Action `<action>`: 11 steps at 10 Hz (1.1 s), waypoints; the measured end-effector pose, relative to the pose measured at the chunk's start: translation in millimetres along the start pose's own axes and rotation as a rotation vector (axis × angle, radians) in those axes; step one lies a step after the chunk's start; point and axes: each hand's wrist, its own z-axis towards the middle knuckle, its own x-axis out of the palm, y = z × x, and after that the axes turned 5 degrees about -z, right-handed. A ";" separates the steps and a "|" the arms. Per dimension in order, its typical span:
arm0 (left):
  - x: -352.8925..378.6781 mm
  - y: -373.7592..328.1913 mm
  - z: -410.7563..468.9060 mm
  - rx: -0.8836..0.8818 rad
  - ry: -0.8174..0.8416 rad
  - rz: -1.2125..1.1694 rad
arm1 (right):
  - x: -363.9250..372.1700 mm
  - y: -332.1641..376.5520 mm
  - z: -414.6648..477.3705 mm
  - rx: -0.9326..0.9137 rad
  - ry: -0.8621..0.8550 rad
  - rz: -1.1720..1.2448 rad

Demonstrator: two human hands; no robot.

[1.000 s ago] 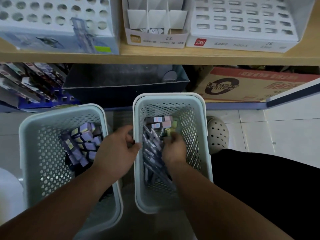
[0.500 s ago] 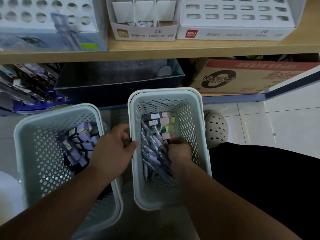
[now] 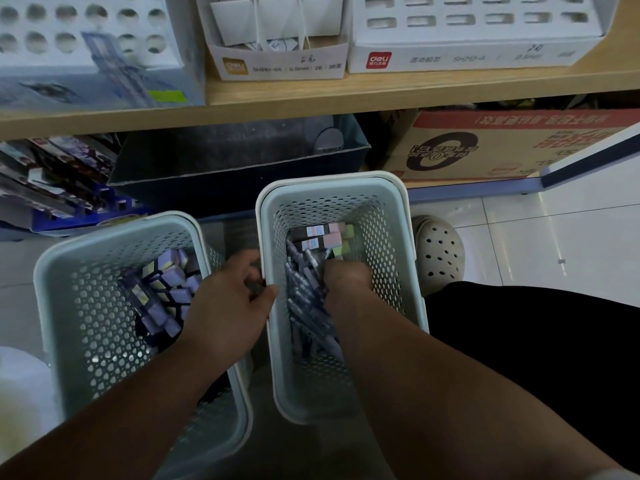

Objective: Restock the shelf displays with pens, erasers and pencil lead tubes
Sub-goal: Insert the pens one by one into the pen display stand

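Down on the floor tiles below the shelf (image 3: 381,95), two pale perforated baskets are sitting side by side. The person's left hand (image 3: 228,306) is gripping the left rim of the right basket (image 3: 332,183), thumb hooking over the edge and fingers curling against the outer wall. The right hand (image 3: 346,277) is reaching inside that basket, knuckles up, fingers curling down into a heap of pens (image 3: 308,306); whether it is actually holding any, I cannot tell. Pink and yellow erasers (image 3: 334,233) are lying at the basket's far end, just beyond the pens. The left basket (image 3: 86,323) is holding a jumble of purple packets (image 3: 173,289). Up on the shelf, a round-holed display (image 3: 86,32) and a slotted white display (image 3: 467,46) are standing with a small divided carton (image 3: 277,60) between them.
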 end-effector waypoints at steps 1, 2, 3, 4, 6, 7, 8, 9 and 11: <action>-0.5 0.4 1.1 -0.007 0.004 -0.003 | 1.0 5.8 6.6 0.138 0.021 0.251; -0.3 -0.8 0.1 -0.002 -0.001 -0.035 | 11.3 -13.0 21.4 0.186 -0.081 0.644; 0.0 -0.1 -0.1 -0.012 0.005 -0.048 | 16.1 -10.2 22.6 0.162 -0.034 0.590; -0.2 -0.6 -0.4 -0.012 0.014 -0.035 | 17.3 -8.2 29.2 0.113 0.036 0.526; -0.3 -0.4 -0.2 -0.011 0.011 -0.023 | 2.8 -3.9 27.4 0.093 0.108 0.545; -0.7 -0.7 -0.5 -0.013 0.015 -0.035 | 8.1 1.3 29.1 0.043 0.092 0.478; -0.8 -2.1 -0.6 -0.012 0.017 -0.037 | 16.2 5.4 32.0 -0.006 0.050 0.471; -0.9 -2.1 -0.4 -0.017 0.025 -0.051 | 19.1 2.4 38.0 0.011 0.031 0.525; -1.3 -1.8 -0.6 -0.010 0.022 -0.060 | 23.5 9.5 34.7 0.047 -0.017 0.747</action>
